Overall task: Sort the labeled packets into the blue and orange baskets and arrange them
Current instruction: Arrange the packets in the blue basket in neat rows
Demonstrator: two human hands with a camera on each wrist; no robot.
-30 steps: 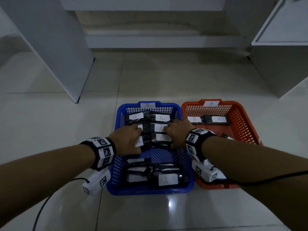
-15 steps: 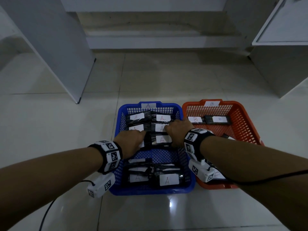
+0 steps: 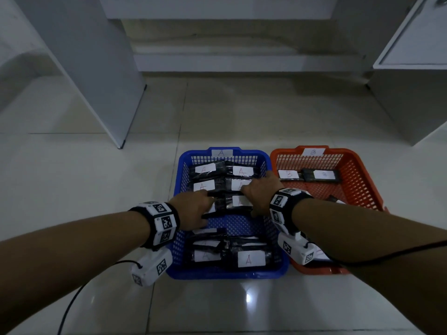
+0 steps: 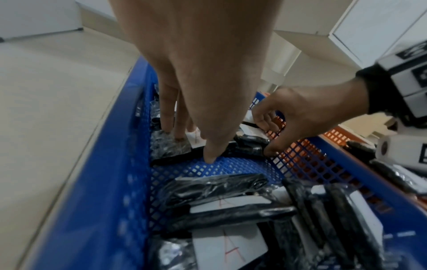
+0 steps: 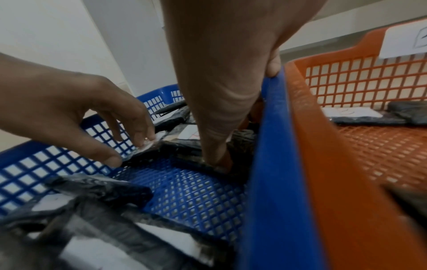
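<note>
The blue basket (image 3: 227, 274), tagged A, holds several black packets with white A labels, in a far group and a near pile (image 3: 249, 258). My left hand (image 3: 193, 209) pinches the near left packet of the far group (image 4: 171, 148), fingers on top and thumb at its near edge. My right hand (image 3: 256, 192) grips the packet beside it (image 3: 238, 201), with the thumb (image 5: 215, 160) on its near edge by the basket's right wall. The orange basket (image 3: 362, 165), tagged B, holds B packets (image 3: 289, 174) at its far end.
Bare blue mesh (image 3: 242, 226) lies between the two packet groups. The baskets stand side by side, touching, on a pale tiled floor. White cabinet panels rise at far left (image 3: 84, 68) and far right (image 3: 411, 93), with a step (image 3: 229, 61) behind.
My left hand has slid a little right and nearer, which uncovers the A label in the second row. The right hand has stayed almost still on its packet.
</note>
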